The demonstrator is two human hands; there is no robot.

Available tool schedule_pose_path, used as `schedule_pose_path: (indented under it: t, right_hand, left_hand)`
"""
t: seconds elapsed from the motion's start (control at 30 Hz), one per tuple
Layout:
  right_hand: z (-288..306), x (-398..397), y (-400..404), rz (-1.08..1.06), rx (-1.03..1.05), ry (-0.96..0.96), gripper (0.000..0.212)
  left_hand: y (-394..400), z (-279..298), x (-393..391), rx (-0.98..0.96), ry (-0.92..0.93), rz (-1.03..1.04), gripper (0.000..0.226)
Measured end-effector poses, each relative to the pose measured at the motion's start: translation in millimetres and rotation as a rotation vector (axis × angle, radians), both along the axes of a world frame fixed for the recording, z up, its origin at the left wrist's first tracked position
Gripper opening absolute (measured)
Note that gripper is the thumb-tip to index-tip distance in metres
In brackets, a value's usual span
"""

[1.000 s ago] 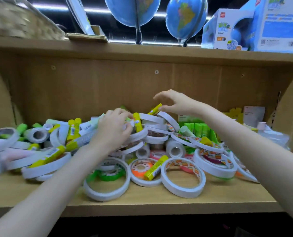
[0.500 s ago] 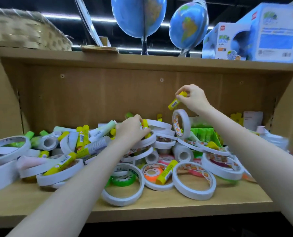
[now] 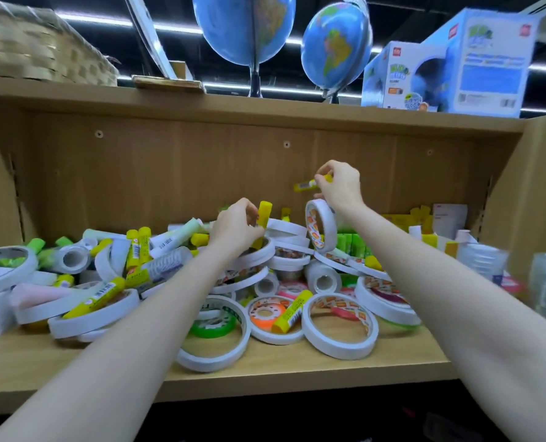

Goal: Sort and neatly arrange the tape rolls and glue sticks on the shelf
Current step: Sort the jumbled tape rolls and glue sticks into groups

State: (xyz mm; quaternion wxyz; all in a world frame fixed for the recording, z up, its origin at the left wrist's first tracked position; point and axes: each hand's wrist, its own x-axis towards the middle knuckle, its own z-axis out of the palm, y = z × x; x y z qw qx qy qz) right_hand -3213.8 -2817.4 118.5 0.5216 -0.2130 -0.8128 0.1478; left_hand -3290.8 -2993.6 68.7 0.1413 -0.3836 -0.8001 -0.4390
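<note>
A jumbled heap of white tape rolls (image 3: 338, 327) and yellow glue sticks (image 3: 96, 298) covers the wooden shelf (image 3: 297, 371). My left hand (image 3: 236, 226) grips a yellow glue stick (image 3: 264, 212) held upright over the middle of the heap. My right hand (image 3: 340, 186) is raised in front of the back panel and pinches another yellow glue stick (image 3: 305, 185) that lies level. A white tape roll (image 3: 320, 229) stands on edge just below that hand, touching its lower fingers.
Green packs (image 3: 351, 245) and stacked boxes (image 3: 485, 260) fill the shelf's right end. The top board carries a woven basket (image 3: 42, 49), two globes (image 3: 335, 49) and a blue carton (image 3: 475, 62). Bare shelf shows along the front edge.
My right hand lifted a yellow glue stick up and to the right, turning it level. My left hand pulled a second glue stick upright out of the heap.
</note>
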Motion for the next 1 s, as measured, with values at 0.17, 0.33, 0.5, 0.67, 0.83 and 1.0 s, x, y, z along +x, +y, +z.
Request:
schedule_pose_path:
  t: [0.17,0.33,0.5,0.67,0.83,1.0]
  right_hand:
    - [7,1,-3,0.144,-0.180,0.101,0.012]
    - [16,65,6,0.039,-0.105,-0.015,0.007]
    - [14,121,13,-0.127,0.294,-0.974,0.020]
    - [-6,118,-3,-0.105,0.344,-1.347,0.051]
    - [-22,103,5,-0.071,0.358,-1.361,0.044]
    - [-23,114,12,-0.045,0.352,-1.141,0.032]
  left_hand:
    - [-20,5,9,0.284,0.017,-0.087,0.014]
    - [-33,-5,41,0.058,0.045,-0.214,0.007]
    - [-22,-21,67,-0.501,0.205,-0.241,0.025]
    - [-9,-19,72,-0.832,0.193,-0.193,0.045]
    - [-5,-12,73,-0.896,0.111,-0.216,0.059]
    - [-1,-10,74,-0.878,0.013,-0.199,0.063]
